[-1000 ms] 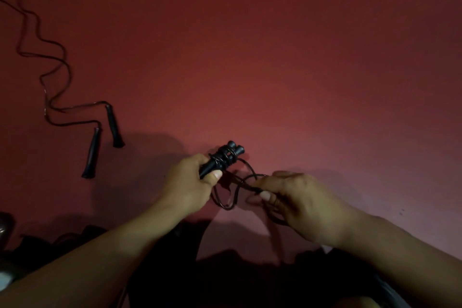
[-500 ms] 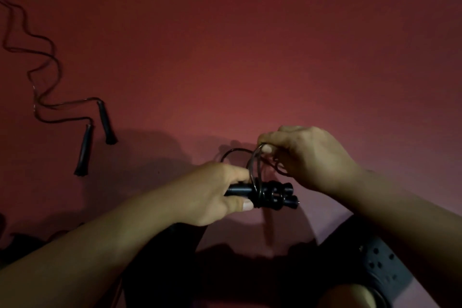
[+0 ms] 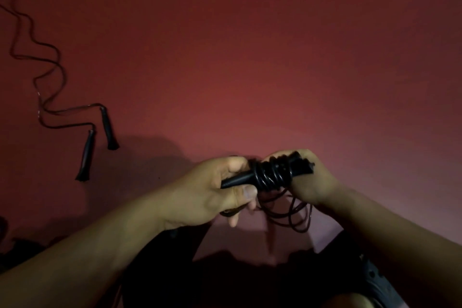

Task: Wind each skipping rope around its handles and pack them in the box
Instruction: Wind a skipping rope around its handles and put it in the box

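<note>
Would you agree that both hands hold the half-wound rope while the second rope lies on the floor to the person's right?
Not quite: the head view shows the second rope on the floor to the person's left. Both the left hand and right hand do hold the half-wound rope.

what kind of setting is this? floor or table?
Probably an indoor floor, dimly lit: a bare red surface, a second skipping rope lying loose on it, and what looks like a clog-type shoe by the person's legs. No box in view.
</note>
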Tool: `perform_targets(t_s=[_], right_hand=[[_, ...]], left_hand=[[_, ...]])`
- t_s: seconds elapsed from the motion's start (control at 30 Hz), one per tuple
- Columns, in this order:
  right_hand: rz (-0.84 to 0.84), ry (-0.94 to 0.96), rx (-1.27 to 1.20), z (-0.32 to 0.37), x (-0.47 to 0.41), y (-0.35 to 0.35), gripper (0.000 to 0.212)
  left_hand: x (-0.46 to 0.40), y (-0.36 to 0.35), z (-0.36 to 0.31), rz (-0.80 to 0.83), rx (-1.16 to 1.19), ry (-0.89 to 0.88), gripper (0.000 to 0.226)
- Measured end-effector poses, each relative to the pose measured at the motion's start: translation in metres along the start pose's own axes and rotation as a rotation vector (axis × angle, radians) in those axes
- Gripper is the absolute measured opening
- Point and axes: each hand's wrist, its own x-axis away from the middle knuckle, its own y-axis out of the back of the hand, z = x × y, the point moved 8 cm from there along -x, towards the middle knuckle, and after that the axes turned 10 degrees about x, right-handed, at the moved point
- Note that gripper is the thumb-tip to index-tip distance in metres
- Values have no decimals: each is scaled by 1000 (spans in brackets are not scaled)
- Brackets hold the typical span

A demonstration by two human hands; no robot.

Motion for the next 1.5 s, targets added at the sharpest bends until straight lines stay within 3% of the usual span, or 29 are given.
perform_targets(t_s=[0.07, 0.3, 0.43, 0.6, 0.73, 0.9, 1.03, 1.3, 1.4, 1.5], right_hand=[[-41, -46, 83, -6, 1, -4, 25], [-30, -130, 169, -24, 18, -27, 19], [-19, -174, 222, -21, 25, -36, 17], [84, -2, 352, 13, 32, -53, 19], [192, 112, 410, 37, 35, -60, 13], [213, 176, 444, 49, 37, -62, 16], [186, 169, 509, 48, 36, -57, 14], [103, -23, 621, 32, 29, -42, 18], [77, 2, 587, 39, 28, -34, 16], [66, 113, 519, 51, 30, -30, 12]], left_hand=[[-1, 6, 1, -72, 13, -12, 15], [-2, 38, 18, -505, 72, 33, 7], [1, 44, 36, -640, 124, 107, 7], [4, 55, 53, -762, 215, 133, 10], [7, 61, 61, -808, 179, 163, 10], [4, 63, 62, -805, -33, 181, 11], [4, 72, 64, -832, -195, 203, 11], [12, 83, 72, -881, -184, 256, 16], [9, 83, 67, -860, -153, 238, 16], [3, 78, 52, -784, -316, 205, 13]])
